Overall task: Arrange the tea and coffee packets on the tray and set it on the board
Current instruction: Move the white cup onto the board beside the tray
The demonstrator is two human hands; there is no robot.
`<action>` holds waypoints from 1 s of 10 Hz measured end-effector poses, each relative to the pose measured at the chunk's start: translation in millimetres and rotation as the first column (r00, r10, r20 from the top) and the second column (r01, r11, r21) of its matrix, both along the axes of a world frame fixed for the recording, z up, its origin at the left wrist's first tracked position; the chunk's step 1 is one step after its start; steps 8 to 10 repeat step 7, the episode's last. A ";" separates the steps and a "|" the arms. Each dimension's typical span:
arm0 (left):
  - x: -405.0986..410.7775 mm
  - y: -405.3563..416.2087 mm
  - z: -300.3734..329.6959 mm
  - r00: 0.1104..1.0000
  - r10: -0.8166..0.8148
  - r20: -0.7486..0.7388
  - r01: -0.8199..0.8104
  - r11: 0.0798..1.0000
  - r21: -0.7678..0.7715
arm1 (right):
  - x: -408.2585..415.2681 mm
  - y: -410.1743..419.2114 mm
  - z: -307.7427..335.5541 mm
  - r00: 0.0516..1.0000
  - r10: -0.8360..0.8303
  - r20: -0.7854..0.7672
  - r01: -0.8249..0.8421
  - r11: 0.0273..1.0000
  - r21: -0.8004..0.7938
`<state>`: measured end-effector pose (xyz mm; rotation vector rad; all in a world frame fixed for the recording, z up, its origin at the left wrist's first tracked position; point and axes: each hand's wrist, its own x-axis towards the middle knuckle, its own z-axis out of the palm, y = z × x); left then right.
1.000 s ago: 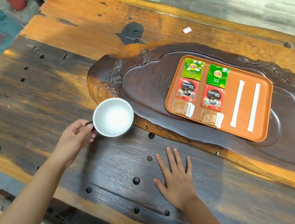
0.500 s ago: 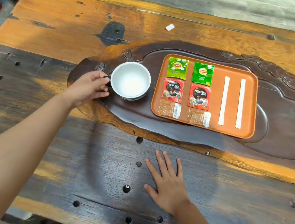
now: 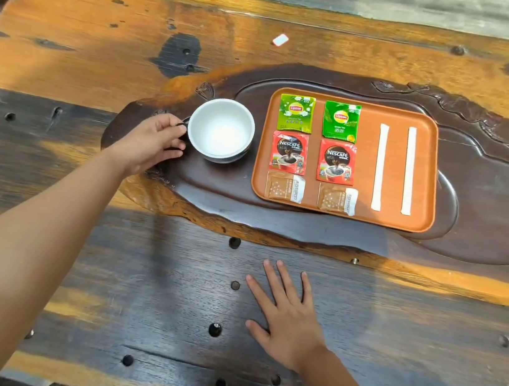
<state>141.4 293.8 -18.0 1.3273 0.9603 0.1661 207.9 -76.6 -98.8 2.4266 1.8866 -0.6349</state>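
An orange tray lies on the dark carved wooden board. On it are two green Lipton tea packets, two red Nescafe packets, two clear brown sachets and two white paper sticks. A white cup sits on the board just left of the tray. My left hand grips its dark handle. My right hand rests flat on the table, fingers spread, in front of the board.
The board lies on a large worn wooden table with several dark holes. A small white scrap lies on the table behind the board. The table's near edge runs below my arms.
My left hand carried the cup from the table in front of the board's left end up onto the board beside the tray. My right hand stayed flat on the table.
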 end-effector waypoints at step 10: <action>-21.9 -62.0 11.7 0.877 0.478 0.053 -0.478 0.853 0.210 | -0.2 1.1 -3.1 1.000 0.001 0.016 -0.002 0.998 0.060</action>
